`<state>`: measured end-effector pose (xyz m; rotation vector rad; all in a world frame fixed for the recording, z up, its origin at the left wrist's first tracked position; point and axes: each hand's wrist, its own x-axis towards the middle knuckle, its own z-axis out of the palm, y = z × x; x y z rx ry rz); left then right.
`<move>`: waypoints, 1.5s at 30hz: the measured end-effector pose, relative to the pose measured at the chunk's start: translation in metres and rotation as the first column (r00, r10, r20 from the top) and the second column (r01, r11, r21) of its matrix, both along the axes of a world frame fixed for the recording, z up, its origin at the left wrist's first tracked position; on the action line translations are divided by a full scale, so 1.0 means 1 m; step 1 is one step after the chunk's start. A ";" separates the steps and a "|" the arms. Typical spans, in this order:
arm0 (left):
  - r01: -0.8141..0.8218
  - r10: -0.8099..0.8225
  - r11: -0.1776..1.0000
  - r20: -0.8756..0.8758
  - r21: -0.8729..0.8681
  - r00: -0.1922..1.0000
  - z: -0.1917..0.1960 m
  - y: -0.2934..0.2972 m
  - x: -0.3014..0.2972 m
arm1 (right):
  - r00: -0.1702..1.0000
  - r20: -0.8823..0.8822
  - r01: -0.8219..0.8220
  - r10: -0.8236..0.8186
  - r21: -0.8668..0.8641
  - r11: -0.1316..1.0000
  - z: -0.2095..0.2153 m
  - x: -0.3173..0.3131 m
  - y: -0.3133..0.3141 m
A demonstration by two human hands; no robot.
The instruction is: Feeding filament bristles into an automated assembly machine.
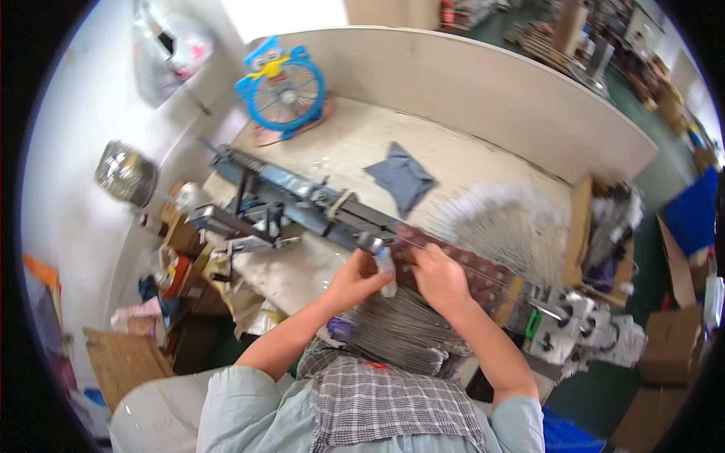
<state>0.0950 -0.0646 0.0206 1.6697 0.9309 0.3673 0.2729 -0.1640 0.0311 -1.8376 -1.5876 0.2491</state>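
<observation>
My left hand (356, 282) is closed, thumb toward fingers, beside a small whitish bottle-like piece (387, 273) with a bluish top; blur hides whether it grips this piece or something smaller. A round silver metal part (369, 241) of the bench machine (302, 190) sits just beyond those fingertips. Over a dark red, bumpy pad (483, 281), my right hand (439, 278) is closed in a pinch; what lies between its fingers is hidden. A thick bundle of thin grey rods (400, 332) lies across my lap, below both hands.
More thin rods with white ends (491, 223) fan out on the table. Behind are a grey cloth (402, 180) and a blue fan (287, 97). A motor unit (585, 325) stands right, near an open carton (604, 234). A low partition (483, 83) edges the table.
</observation>
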 end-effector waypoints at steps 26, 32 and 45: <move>0.142 0.216 0.816 0.523 -0.560 0.824 0.029 -0.046 0.052 | 0.971 -0.128 0.199 -0.200 -0.017 0.980 0.086 0.039 -0.039; 0.188 0.074 0.878 0.513 -0.441 0.855 0.025 -0.059 0.085 | 0.859 -0.469 0.149 -0.204 -0.151 0.977 0.072 0.057 -0.058; -0.117 0.402 0.830 0.439 -0.545 0.804 0.038 -0.047 0.068 | 0.995 -0.078 0.062 -0.058 0.051 0.997 0.086 0.051 -0.045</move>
